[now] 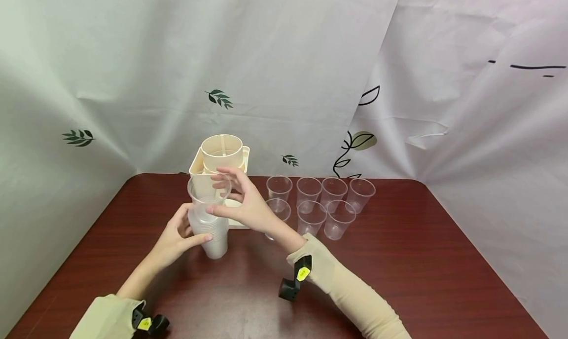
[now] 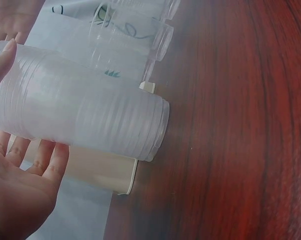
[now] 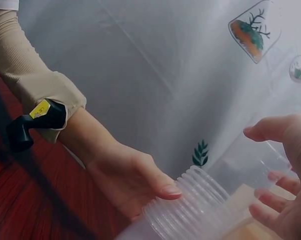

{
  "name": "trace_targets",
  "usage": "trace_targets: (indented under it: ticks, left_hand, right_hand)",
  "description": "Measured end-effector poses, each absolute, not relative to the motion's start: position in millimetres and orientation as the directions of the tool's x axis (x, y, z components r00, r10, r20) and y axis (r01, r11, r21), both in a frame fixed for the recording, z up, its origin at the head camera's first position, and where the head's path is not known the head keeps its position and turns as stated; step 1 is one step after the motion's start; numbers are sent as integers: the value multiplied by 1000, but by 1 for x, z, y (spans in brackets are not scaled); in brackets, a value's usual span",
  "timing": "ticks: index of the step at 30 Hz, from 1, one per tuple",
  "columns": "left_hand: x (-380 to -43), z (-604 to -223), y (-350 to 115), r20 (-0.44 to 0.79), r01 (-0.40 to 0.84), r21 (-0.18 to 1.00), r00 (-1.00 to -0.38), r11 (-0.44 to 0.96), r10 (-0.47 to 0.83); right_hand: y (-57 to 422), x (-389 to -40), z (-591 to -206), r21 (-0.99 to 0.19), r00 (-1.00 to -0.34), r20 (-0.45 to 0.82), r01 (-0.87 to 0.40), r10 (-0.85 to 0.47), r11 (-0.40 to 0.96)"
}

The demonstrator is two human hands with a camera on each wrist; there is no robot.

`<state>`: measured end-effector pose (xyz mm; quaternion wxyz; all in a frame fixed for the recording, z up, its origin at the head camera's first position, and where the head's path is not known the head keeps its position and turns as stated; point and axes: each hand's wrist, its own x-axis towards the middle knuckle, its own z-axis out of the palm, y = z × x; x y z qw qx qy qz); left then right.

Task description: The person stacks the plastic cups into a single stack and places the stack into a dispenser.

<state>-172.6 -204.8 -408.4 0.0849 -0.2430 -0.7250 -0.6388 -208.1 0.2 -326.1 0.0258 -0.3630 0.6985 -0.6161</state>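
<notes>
A nested stack of clear plastic cups point(image 1: 216, 244) is tilted above the table at the left of the head view, gripped by my left hand point(image 1: 172, 239). The left thumb lies across the near side of the stack; the fingers wrap its other side in the left wrist view. One clear plastic cup point(image 1: 200, 193) stands up out of the top of the stack. My right hand point(image 1: 244, 203) holds this cup with thumb and fingers on opposite sides. In the right wrist view, ridged rims of the stack point(image 3: 190, 205) show beside the left thumb.
A cream-coloured holder with a round tube point(image 1: 222, 149) stands behind the hands at the table's back edge. Several clear cups point(image 1: 310, 210) stand in two rows right of it. The dark red table point(image 1: 399, 260) ends at a patterned cloth backdrop point(image 1: 288, 82).
</notes>
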Motion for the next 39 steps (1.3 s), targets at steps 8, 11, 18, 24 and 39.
trace_targets:
  ticks: [8,11,18,24,39]
  left_hand:
    - [-173,-409,-205,432,461,884,-868,77,244]
    - [-173,-409,-205,433,463,883,-868,78,242]
    - [-173,-409,-205,438,465,883,-866,67,242]
    - [-172,-409,-205,438,469,879,-866,90,241]
    - [-171,-409,-205,440,470,877,-868,99,229]
  right_hand:
    - [-1,-209,-329,-886,-738,389,-463,-551,-6]
    - [-1,-209,-332,-885,-737,384,-465,-556,6]
    - [-2,-210,-337,-886,-737,376,-463,-562,13]
    - [-3,-211,-342,-888,-741,364,-460,-565,32]
    - [-5,-208,-350,-899,-753,310,-432,-581,80]
